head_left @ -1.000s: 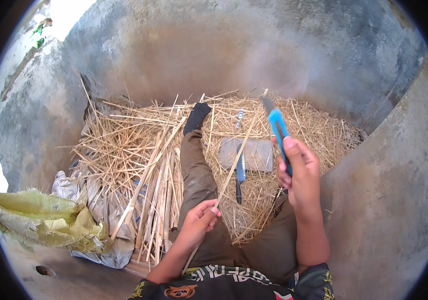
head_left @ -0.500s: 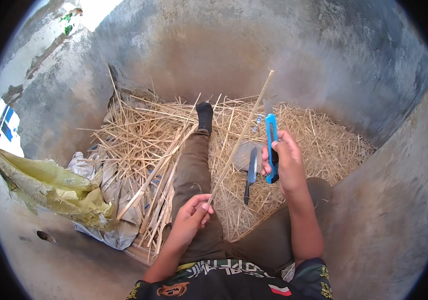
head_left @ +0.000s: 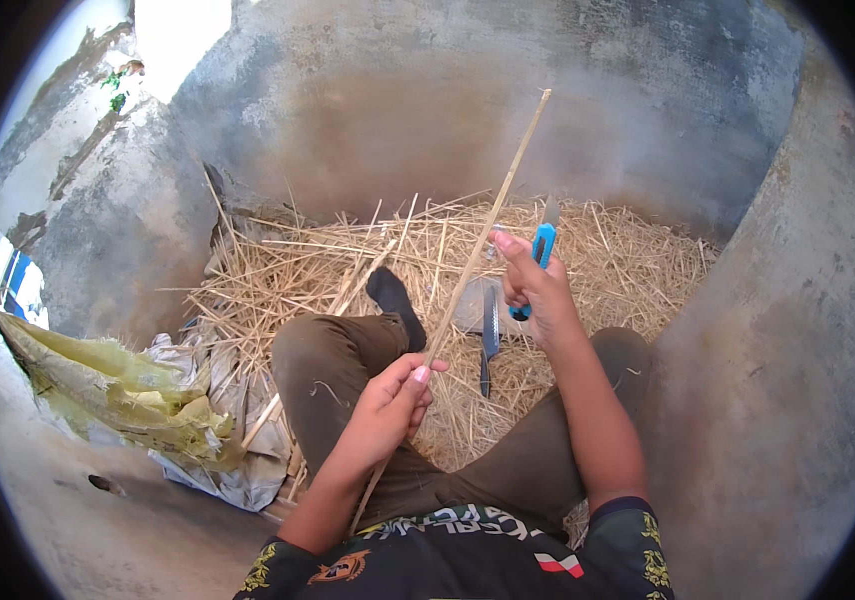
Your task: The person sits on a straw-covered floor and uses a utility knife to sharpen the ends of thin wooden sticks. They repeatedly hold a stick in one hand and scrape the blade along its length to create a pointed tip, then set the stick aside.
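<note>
A long thin bamboo strip [head_left: 486, 225] slants up and to the right, its lower end running down by my lap. My left hand [head_left: 388, 402] pinches it low down, above my thigh. In my right hand [head_left: 540, 290] is a blue utility knife [head_left: 544, 246], its blade out and pointing upward. The right hand stands to the right of the strip, with a finger raised close to it; whether the two touch I cannot tell. Below that hand a knife [head_left: 490, 335] with a dark blade and handle lies on the shavings, beside a grey stone-like slab [head_left: 470, 306].
Loose shavings [head_left: 628, 265] cover the floor up to the concrete wall [head_left: 448, 130]. More strips [head_left: 278, 270] are heaped at the far left. A torn yellowish sack [head_left: 118, 380] lies left. My bent leg [head_left: 323, 375] and socked foot [head_left: 395, 300] are in front.
My left leg has bent and its foot has drawn nearer. The strip has slid down through my left hand or been regripped higher. My right hand with the utility knife has moved left, toward the strip.
</note>
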A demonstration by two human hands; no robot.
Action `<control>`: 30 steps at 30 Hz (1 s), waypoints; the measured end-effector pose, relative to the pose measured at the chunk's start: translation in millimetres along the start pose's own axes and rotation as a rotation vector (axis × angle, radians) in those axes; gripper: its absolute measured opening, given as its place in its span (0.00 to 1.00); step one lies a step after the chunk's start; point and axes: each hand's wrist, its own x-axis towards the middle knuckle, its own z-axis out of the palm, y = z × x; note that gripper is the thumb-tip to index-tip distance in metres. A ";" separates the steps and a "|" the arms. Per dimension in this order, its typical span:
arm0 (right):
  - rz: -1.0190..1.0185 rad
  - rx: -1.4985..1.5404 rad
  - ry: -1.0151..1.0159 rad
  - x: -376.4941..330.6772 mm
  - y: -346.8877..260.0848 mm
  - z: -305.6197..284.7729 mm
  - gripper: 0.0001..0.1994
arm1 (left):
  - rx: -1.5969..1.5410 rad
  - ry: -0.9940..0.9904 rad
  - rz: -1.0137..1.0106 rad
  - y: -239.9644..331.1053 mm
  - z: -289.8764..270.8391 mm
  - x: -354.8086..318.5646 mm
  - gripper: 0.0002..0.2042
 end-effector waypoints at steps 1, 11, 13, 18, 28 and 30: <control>-0.012 0.027 0.009 0.0 -1.1 -1.4 0.21 | -0.016 -0.030 -0.022 -1.0 2.1 5.1 0.13; 0.001 -0.069 0.020 9.0 15.2 -10.1 0.14 | 0.087 -0.158 0.059 -9.5 -0.2 71.9 0.11; -0.131 -0.337 0.121 5.8 14.3 -10.7 0.12 | -0.057 -0.222 -0.033 -4.4 -0.9 86.4 0.11; -0.503 -1.215 0.323 21.6 7.5 -11.2 0.11 | -0.182 -0.170 -0.005 -12.5 -12.6 108.8 0.11; -0.138 -1.762 0.271 56.3 36.5 -31.1 0.16 | -0.080 -0.016 0.089 -72.0 -10.1 110.6 0.11; -0.294 -1.735 0.265 63.9 52.2 -45.5 0.16 | 0.007 0.032 0.139 -73.6 -6.9 102.7 0.10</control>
